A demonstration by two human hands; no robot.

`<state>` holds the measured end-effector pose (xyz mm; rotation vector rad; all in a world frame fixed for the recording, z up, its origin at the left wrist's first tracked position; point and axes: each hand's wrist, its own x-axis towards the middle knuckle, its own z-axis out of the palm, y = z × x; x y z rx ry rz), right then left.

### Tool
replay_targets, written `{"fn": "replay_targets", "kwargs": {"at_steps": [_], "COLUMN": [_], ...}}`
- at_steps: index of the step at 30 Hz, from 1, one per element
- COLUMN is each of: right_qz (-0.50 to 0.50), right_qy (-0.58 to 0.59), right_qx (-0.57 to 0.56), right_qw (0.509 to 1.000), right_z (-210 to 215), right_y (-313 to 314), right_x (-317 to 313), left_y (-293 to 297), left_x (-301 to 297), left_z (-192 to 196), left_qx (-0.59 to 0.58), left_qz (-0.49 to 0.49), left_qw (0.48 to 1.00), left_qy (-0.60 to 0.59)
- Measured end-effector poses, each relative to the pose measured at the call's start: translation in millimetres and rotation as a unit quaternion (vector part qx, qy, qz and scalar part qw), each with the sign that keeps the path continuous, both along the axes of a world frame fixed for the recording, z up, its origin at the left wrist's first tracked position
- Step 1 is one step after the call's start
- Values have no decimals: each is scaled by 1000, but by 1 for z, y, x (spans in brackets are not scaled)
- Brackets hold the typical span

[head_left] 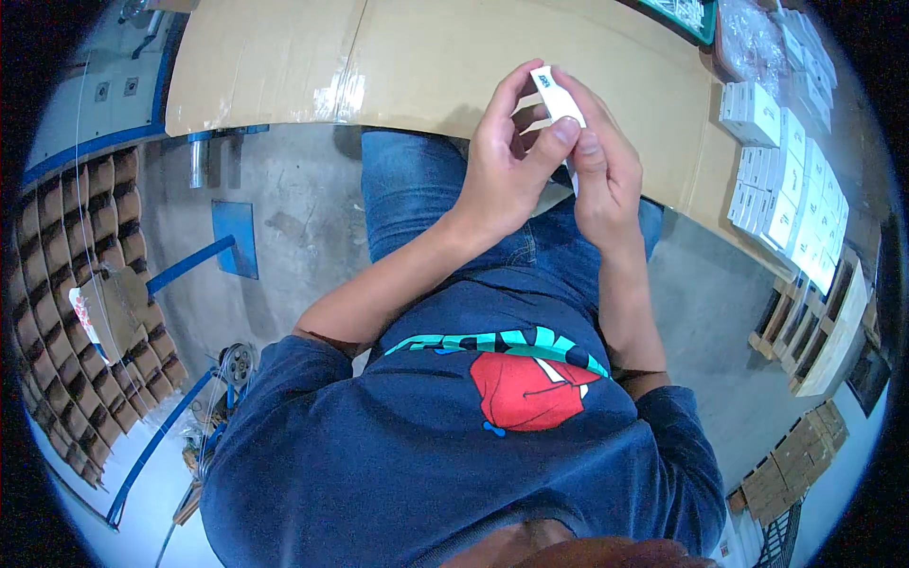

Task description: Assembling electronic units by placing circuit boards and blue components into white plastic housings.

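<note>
Both my hands are raised over the near edge of the cardboard-covered table [445, 76], in front of my lap. Between them is a small, narrow white carton [559, 101], tilted, with dark print at its far end. My left hand [502, 166] is closed on it, fingers curled behind and thumb pressed on its near part. From the other side, my right hand [611, 175] grips the carton with the fingers along its edge and the thumb bent near the left thumb. The carton's lower part is mostly hidden by my thumbs.
Stacks of white boxes [791, 189] stand at the right, above a wooden pallet [824, 331]. Clear plastic bags [748, 43] and a green tray [703, 36] lie at the far right. Brown cardboard dividers [47, 312] and a blue metal bar [189, 267] are at the left.
</note>
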<state>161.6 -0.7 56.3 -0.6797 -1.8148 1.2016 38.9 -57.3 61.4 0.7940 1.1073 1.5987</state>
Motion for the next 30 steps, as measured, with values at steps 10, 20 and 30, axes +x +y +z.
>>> {"fn": "replay_targets", "kwargs": {"at_steps": [10,20,30], "right_qz": [-22,23,52], "right_qy": [-12,117,92], "right_qx": [11,-232,-240], "right_qw": [1000,965,965], "right_z": [1,19,17], "right_y": [-4,-2,2], "right_x": [-3,-5,3], "left_y": [0,4,-1], "left_x": [6,-4,-13], "left_z": [-7,-15,-17], "left_qx": [19,58,85], "left_qz": [31,-60,-99], "left_qw": [999,989,976], "left_qy": [14,122,175]}}
